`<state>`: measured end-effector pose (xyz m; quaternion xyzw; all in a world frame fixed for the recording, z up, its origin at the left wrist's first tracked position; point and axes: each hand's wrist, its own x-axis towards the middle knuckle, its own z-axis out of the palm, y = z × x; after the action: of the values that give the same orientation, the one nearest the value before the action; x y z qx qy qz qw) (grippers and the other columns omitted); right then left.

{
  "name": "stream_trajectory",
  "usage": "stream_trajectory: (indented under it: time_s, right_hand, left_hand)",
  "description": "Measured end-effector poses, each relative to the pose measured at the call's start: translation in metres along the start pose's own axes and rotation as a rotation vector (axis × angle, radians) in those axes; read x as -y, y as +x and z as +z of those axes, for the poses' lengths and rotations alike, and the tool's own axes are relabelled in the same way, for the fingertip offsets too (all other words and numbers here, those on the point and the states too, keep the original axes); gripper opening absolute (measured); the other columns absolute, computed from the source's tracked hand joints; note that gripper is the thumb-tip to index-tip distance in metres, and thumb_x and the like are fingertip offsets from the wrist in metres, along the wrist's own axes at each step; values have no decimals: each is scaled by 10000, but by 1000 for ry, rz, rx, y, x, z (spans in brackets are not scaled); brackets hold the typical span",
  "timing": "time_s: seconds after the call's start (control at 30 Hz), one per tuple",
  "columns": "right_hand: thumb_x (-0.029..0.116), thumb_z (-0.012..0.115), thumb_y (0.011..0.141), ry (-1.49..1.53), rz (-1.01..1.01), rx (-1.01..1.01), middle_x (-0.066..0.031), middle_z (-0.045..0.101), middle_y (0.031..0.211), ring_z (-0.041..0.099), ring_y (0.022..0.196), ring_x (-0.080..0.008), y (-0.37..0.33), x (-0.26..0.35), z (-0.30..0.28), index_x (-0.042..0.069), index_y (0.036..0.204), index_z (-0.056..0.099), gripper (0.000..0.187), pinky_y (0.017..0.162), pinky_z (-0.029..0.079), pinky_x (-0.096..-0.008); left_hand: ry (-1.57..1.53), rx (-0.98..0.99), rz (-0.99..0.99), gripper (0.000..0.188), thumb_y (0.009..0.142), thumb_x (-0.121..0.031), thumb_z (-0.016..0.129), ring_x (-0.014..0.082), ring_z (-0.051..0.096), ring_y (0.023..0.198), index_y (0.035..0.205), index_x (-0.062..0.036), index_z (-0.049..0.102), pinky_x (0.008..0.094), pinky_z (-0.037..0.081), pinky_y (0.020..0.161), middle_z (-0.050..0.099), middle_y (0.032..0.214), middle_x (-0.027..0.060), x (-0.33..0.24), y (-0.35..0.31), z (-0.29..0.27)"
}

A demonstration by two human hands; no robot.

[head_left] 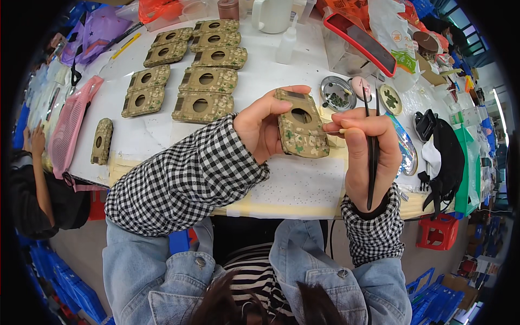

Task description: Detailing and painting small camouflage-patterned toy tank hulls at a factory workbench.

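My left hand [260,127] grips a tan camouflage-patterned case [301,125] with a round hole in it, held up over the white table [292,187]. My right hand [368,157] holds black tweezers [372,146] upright and pinches a thin pale sliver against the case's right edge. Both sleeves are black-and-white checked. Several more camouflage cases [206,81] lie in rows at the back left of the table, and one [101,141] lies alone near the left edge.
A round metal dish [336,93] of small dark parts and a second small dish [390,99] sit right of my hands. A white bottle [286,46], a red-edged clear box [360,40], a black bag [447,157] and a pink mesh bag [70,124] crowd the edges. Another person's hand [37,142] is at the far left.
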<state>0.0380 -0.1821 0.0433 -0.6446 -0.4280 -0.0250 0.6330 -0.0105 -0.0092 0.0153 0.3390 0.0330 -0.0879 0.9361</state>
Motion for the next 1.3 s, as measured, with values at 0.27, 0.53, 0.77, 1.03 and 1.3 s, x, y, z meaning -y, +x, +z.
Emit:
stream_trajectory:
  time_s: [0.27,0.53,0.77,1.03,1.3]
  right_hand:
    - [37,485,908,37,39,-36,-160,576,947,585,817,-159,-1,3,-3,-25,933,494,68,748,472,-266]
    - [11,596,820,-602,-61,-178,-95,601,771,575,714,-172,2,-9,-25,-10,834,561,43,659,457,-271]
    - [16,680,712,-862,-178,47,-96,556,723,525,678,-256,4,-19,-22,18,813,579,142,596,409,-332]
    - [493,316,937,-613,160,31,-163,602,999,565,964,-213,-18,14,-49,-43,1186,477,612,883,395,-305]
    - [28,610,819,-179,526,1,-145,637,941,615,894,-187,-79,20,-57,-54,1127,523,330,823,445,-263]
  left_hand:
    - [-7,-9,7,513,835,-221,394,293,540,1063,1309,-27,351,445,447,908,527,1157,183,1,2,-2]
    - [4,-28,42,521,830,-213,401,317,551,1043,1311,-19,353,493,452,896,537,1135,196,1,4,-5]
    - [12,-8,55,511,839,-214,395,320,549,1047,1304,-7,362,512,439,919,537,1123,194,0,7,-10]
    - [14,1,75,517,835,-205,379,314,538,1047,1305,10,365,517,441,918,536,1108,186,0,5,-11]
    - [18,27,63,519,845,-209,371,313,527,1064,1311,20,352,501,446,920,539,1102,190,1,5,-14]
